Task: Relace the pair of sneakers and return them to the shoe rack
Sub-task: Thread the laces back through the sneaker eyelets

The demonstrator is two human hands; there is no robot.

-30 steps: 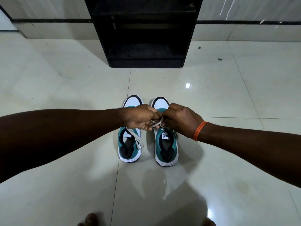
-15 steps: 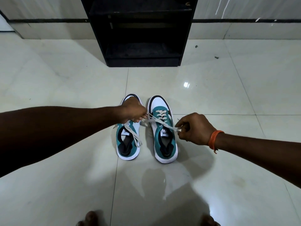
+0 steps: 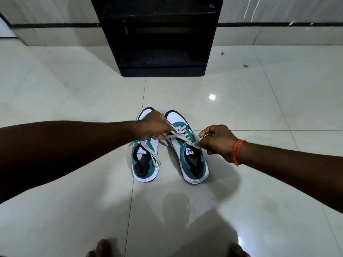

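Note:
Two teal and white sneakers stand side by side on the tiled floor, toes pointing away from me. My left hand (image 3: 156,126) hovers over the toe of the left sneaker (image 3: 143,165) and pinches one end of the right sneaker's (image 3: 187,154) grey lace (image 3: 178,135). My right hand (image 3: 217,141), with an orange thread on its wrist, pinches the other end beside the right sneaker's tongue. The lace is stretched taut between both hands across the right sneaker. The left sneaker's lace ends hang loose over its opening.
A black shoe rack (image 3: 157,36) with open shelves stands against the far wall, straight beyond the sneakers. Glossy white floor tiles (image 3: 74,89) surround everything. My toes (image 3: 101,247) show at the bottom edge. Small dark specks (image 3: 245,65) lie right of the rack.
A second ago both hands were bunched together over the right sneaker's laces. They have drawn apart, pulling the lace ends taut sideways, and the right sneaker has tilted slightly.

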